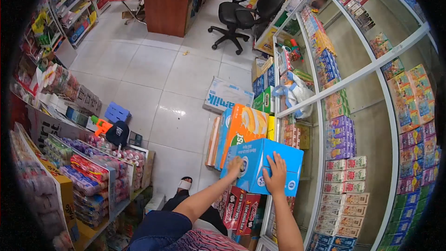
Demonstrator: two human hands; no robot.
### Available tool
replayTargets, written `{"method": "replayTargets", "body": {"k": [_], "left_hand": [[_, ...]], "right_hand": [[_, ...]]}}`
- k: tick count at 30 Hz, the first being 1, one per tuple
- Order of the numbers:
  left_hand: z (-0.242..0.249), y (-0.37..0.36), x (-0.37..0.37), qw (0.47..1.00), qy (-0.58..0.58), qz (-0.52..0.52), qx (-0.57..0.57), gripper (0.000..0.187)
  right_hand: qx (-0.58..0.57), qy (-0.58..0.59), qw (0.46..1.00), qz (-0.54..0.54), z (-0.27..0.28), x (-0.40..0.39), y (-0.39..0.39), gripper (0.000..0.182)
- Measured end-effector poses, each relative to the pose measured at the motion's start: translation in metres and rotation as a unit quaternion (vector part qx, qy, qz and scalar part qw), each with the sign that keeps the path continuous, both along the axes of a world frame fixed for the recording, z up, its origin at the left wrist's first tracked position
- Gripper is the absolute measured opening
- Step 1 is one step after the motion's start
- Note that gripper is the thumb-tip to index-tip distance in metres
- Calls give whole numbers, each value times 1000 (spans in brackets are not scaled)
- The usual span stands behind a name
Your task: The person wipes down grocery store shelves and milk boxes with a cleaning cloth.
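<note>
A blue carton (253,158) with white print sits tilted in front of me, beside the glass display case. My left hand (233,170) is at its left side, with the fingers curled against the carton near a round white logo. On the carton's right part lies my right hand (276,173), flat with fingers spread. Just behind the carton stands an orange box (246,123) with a picture of a drink. Below it are red Kokomi cartons (241,210); how the blue carton rests on them is partly hidden.
The glass case (325,95) with milk packs runs along my right. A white milk carton (227,95) lies on the tiled floor (169,111). Ahead are an office chair (248,16) and wooden desk (167,4). Stocked shelves (88,181) and a blue stool (117,112) are left.
</note>
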State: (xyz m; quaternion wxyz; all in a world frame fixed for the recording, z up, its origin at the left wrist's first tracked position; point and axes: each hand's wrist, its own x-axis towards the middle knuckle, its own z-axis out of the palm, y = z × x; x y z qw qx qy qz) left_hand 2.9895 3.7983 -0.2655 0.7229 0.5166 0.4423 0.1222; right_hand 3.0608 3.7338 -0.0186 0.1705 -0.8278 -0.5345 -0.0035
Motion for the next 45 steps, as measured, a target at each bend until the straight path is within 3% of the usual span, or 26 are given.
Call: {"method": "replayTargets", "body": {"k": [1,3,6,9,12,16,18,22,25,29,32,34,36,38,39,41,44,45], "left_hand": [[36,4,5,997,32,8,69,49],[97,15,6,990,-95,22,102,45],[144,25,10,973,-158,42,165,46],[106,34,17,967,-172,48,180,45],[9,31,25,957,-137,42,254,45],[-103,14,-3,994,-3,-30,100,51],[-116,-19,-20,997,34,-55,51,53],[-84,-24,-42,999,25,15,-16,58],[-49,-1,-23,994,-102,29,-40,54],[64,49,20,971,-197,46,125,51],[94,73,34,964,-229,13,133,49],[45,73,51,960,-246,48,123,46],[-15,73,53,964,-131,34,228,44],[-93,69,42,994,-70,-24,85,40],[-107,67,33,995,12,-66,80,40],[-105,52,22,994,86,-18,64,38],[-117,27,7,985,166,-2,49,37],[-125,23,3,990,138,-9,26,39]], "right_hand": [[-7,-2,1000,-5,1,-1,0,42],[-13,-3,1000,-9,0,0,-1,43],[-16,-3,1000,-12,-2,2,-2,43],[-25,8,1000,-14,1,0,1,43],[-41,11,999,-17,4,0,4,43],[-52,13,998,-17,2,-1,4,44],[-61,22,998,-17,0,0,1,45],[-49,30,998,-9,0,2,3,45],[-49,27,998,-7,0,4,4,45],[-53,29,998,-15,0,4,2,44],[-49,26,998,-13,-1,5,2,44],[-45,22,999,-12,-2,6,3,44],[-38,23,999,-12,0,5,2,44],[-43,32,998,-15,1,6,3,42],[-37,35,999,-14,0,8,3,41],[-37,38,998,-19,-2,10,3,41],[-31,31,999,-14,-4,10,1,41],[-31,26,999,-9,-4,10,1,41]]}}
